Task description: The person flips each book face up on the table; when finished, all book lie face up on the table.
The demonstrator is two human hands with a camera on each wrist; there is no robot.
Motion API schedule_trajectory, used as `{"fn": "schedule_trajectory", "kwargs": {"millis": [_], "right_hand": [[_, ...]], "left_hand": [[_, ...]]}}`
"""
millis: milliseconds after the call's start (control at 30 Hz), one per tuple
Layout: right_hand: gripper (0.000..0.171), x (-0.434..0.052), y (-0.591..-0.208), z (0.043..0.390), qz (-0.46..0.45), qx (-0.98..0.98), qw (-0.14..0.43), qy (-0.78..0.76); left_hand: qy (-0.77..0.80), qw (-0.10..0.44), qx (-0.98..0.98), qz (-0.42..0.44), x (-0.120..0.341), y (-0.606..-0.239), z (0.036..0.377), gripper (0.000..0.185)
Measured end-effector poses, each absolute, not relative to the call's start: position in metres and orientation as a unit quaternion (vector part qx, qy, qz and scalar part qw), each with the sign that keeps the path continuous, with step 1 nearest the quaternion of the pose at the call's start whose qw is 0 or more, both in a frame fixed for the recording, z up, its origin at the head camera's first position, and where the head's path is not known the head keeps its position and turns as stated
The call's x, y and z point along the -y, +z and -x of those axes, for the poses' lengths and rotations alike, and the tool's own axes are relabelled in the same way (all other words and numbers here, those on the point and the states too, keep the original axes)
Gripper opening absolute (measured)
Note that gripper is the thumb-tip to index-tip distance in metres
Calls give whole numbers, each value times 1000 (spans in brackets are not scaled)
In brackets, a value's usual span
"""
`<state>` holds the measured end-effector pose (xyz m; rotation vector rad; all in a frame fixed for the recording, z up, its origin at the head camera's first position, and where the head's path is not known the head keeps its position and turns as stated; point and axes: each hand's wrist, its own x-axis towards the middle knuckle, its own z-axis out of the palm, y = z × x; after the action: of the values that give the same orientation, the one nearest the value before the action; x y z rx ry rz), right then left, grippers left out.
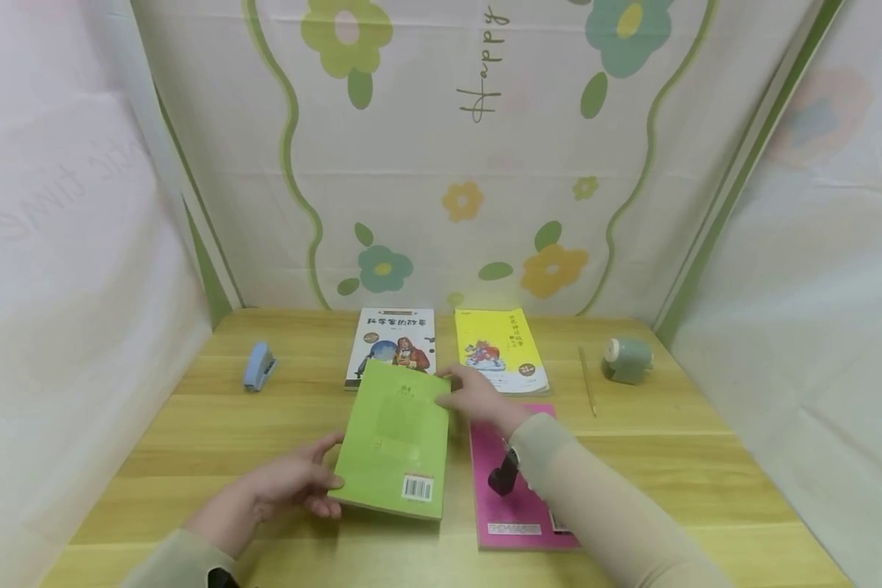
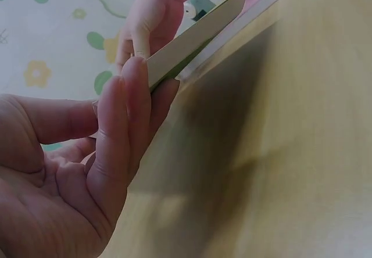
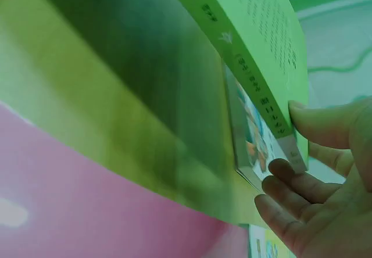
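Stapler: blue, far left of the wooden table, well apart from both hands; no risk from it.
Left hand: at the near-left corner of the green book. In the left wrist view the fingertips lie straight against the book's edge with the thumb apart behind; a support more than a grip, fingers not curled round.
Green book: back cover up, barcode near the lower right corner, lifted clear of the table and tilted, between the two hands at centre.
Risk, left side: with only fingertips on that edge, the near corner could slide off and drop to the table.
White-covered book: flat behind the green one, its near edge overlapped by it in the head view; a slipping book could knock it askew.
Right hand: pinches the far-right corner of the green book, thumb on top, fingers beneath.
Risk, right side: a corner pinch alone may let the cover bend or the pages fan open.
Pink book: flat under the right forearm; a sleeve could drag it.
Yellow book: flat, just beyond the right hand.
Pencil, green sharpener: far right; the pencil could roll if the table is jolted.
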<state>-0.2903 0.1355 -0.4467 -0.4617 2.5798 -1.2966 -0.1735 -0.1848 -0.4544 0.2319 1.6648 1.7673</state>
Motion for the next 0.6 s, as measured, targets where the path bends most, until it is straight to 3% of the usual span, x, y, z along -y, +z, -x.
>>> {"fn": "schedule_trajectory", "kwargs": {"millis": [200,467,600], "right_hand": [[40,-151,-440,299,112,-851,110,-502],[44,-157,-429,304,70,-782,77,-615],[31,-160,-427,305,70,-754,68,-650]], "left_hand": [[667,337,-657,-103,180,-449,192,86],[654,321,-678,-97,178,-450,214,77],[657,317,-679,-88,178,-452,219,76]]}}
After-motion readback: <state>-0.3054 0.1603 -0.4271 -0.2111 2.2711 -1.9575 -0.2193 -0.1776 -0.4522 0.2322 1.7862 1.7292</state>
